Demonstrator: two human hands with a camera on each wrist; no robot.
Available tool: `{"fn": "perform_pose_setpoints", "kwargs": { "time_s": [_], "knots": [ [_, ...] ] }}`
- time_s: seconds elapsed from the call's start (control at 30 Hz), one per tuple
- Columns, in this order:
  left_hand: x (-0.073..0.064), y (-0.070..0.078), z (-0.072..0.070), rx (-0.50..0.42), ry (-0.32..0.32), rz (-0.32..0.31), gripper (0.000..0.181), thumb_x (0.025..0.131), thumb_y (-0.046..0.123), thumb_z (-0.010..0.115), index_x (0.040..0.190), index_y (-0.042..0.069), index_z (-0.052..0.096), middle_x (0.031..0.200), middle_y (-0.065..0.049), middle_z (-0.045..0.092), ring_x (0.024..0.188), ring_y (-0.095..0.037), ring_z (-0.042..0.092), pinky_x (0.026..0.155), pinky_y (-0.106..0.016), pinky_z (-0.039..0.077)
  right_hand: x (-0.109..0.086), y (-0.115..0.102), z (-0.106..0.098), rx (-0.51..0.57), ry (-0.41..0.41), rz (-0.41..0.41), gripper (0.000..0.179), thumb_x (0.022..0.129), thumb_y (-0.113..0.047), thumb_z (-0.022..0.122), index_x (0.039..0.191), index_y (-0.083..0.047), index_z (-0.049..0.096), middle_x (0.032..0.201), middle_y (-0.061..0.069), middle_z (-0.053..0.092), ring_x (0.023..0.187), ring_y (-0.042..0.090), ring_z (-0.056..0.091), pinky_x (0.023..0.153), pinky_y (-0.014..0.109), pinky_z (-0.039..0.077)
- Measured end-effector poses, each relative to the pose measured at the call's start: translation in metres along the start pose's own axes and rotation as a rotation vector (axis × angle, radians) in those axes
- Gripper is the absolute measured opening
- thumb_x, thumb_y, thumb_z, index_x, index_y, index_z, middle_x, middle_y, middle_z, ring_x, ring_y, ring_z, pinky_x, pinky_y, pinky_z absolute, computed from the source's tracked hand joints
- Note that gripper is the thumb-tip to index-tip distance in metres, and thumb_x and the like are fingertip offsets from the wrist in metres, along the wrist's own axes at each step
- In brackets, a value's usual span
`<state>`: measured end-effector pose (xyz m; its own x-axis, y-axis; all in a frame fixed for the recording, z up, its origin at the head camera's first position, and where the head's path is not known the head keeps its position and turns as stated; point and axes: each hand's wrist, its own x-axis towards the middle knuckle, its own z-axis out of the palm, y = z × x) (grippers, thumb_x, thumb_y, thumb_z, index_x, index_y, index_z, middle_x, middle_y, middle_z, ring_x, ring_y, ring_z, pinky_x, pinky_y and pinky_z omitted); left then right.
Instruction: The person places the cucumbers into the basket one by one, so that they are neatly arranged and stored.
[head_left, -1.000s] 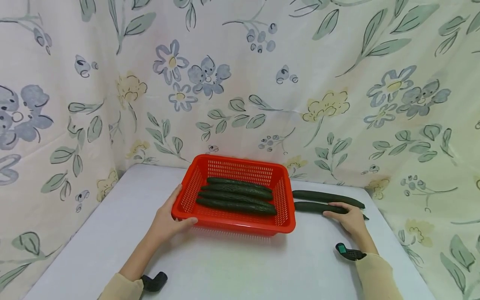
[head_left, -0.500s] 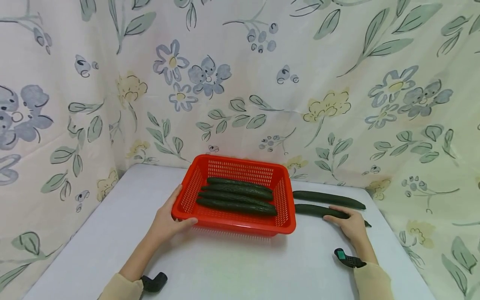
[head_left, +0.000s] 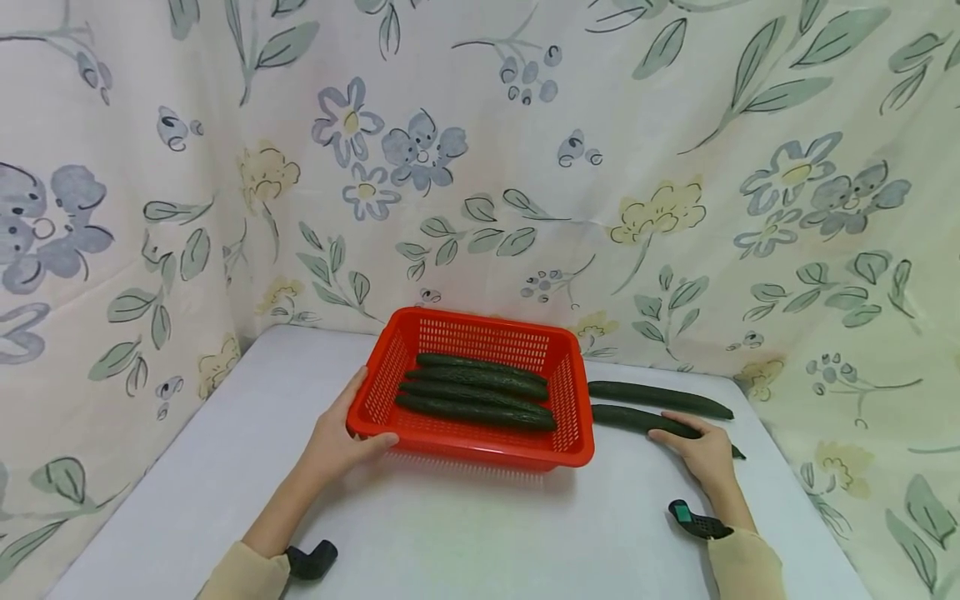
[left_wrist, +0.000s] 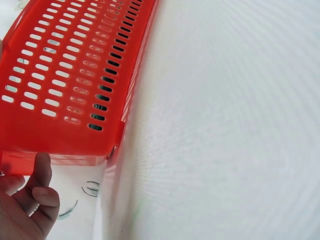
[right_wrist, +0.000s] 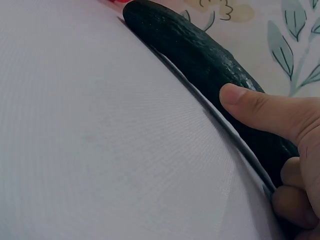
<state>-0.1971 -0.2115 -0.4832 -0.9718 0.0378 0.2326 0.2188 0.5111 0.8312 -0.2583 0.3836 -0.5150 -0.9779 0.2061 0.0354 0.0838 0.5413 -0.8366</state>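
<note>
A red plastic basket (head_left: pixel 480 450) with slotted walls stands mid-table, several dark green cucumbers (head_left: pixel 476 410) lying side by side in it. At its left end my left hand (head_left: pixel 337 446) grips the corner, thumb over the front rim. The left wrist view shows that hand's curled fingers (left_wrist: pixel 42 172) against the basket's end wall. To the right of the basket, my right hand (head_left: pixel 705 450) holds a long cucumber (head_left: pixel 626 418) near its right part. Up close, the thumb (right_wrist: pixel 250 102) presses this cucumber's side; its far fingers are partly hidden. Another cucumber (head_left: pixel 660 396) lies just behind.
A white-covered table (head_left: pixel 480 533) carries everything. Floral cloth (head_left: pixel 480 167) hangs along its back and left and right sides. Both cucumbers outside the basket reach close to its right wall. Each wrist wears a small black device (head_left: pixel 701 521).
My right hand and the right end of its cucumber have shifted slightly toward me, so the cucumber slants more away from the one behind. The left hand and basket stay in place.
</note>
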Motion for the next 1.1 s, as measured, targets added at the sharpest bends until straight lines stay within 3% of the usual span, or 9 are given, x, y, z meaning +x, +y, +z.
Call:
{"fn": "perform_pose_setpoints", "kwargs": {
  "time_s": [0.27,0.4,0.5,0.8,0.97,1.1],
  "knots": [
    [0.0,0.001,0.0,0.0,-0.003,-0.005,0.116,0.082,0.041,0.09,0.172,0.023,0.018,0.17,-0.014,0.036,0.143,-0.041,0.05,0.1,-0.057,0.058,0.001,-0.013,-0.007,-0.001,-0.04,0.032,0.081,0.081,-0.052,0.091,0.144,-0.009,0.066,0.163,0.02,0.047,0.153,0.046,0.034,0.122,0.063,0.033],
    [0.0,0.001,0.0,0.0,-0.005,-0.01,0.116,0.083,0.04,0.09,0.172,0.023,0.018,0.17,-0.014,0.035,0.144,-0.041,0.049,0.1,-0.057,0.058,0.003,-0.036,-0.012,0.0,-0.008,0.009,0.077,0.083,-0.051,0.089,0.144,-0.008,0.067,0.16,0.018,0.049,0.147,0.038,0.043,0.111,0.045,0.045],
    [-0.001,0.003,-0.001,0.002,-0.006,-0.013,0.116,0.083,0.04,0.09,0.172,0.022,0.018,0.171,-0.014,0.034,0.145,-0.042,0.048,0.1,-0.058,0.058,0.009,-0.054,-0.016,0.002,0.037,-0.001,0.075,0.084,-0.05,0.089,0.143,-0.008,0.067,0.158,0.017,0.053,0.145,0.035,0.047,0.102,0.035,0.048],
    [-0.001,0.003,-0.001,0.012,-0.013,-0.013,0.117,0.083,0.043,0.089,0.172,0.02,0.017,0.172,-0.016,0.031,0.146,-0.043,0.047,0.101,-0.057,0.057,0.017,-0.097,-0.02,0.103,0.118,0.052,0.076,0.085,-0.051,0.088,0.145,-0.01,0.066,0.155,0.013,0.054,0.138,0.025,0.047,0.109,0.045,0.046],
    [-0.001,0.002,-0.002,0.008,-0.004,-0.001,0.116,0.083,0.041,0.09,0.172,0.021,0.018,0.17,-0.016,0.035,0.143,-0.043,0.049,0.1,-0.058,0.058,0.014,-0.116,-0.011,0.161,0.107,0.05,0.074,0.086,-0.046,0.088,0.146,-0.01,0.065,0.157,0.012,0.051,0.137,0.022,0.045,0.112,0.045,0.045],
    [0.0,0.001,-0.002,0.011,-0.003,0.008,0.116,0.083,0.042,0.09,0.172,0.021,0.018,0.17,-0.016,0.035,0.143,-0.043,0.049,0.1,-0.058,0.058,0.009,-0.134,0.001,0.18,0.068,0.033,0.072,0.088,-0.044,0.088,0.146,-0.009,0.065,0.155,0.013,0.052,0.129,0.022,0.045,0.102,0.038,0.048]
  ]
}}
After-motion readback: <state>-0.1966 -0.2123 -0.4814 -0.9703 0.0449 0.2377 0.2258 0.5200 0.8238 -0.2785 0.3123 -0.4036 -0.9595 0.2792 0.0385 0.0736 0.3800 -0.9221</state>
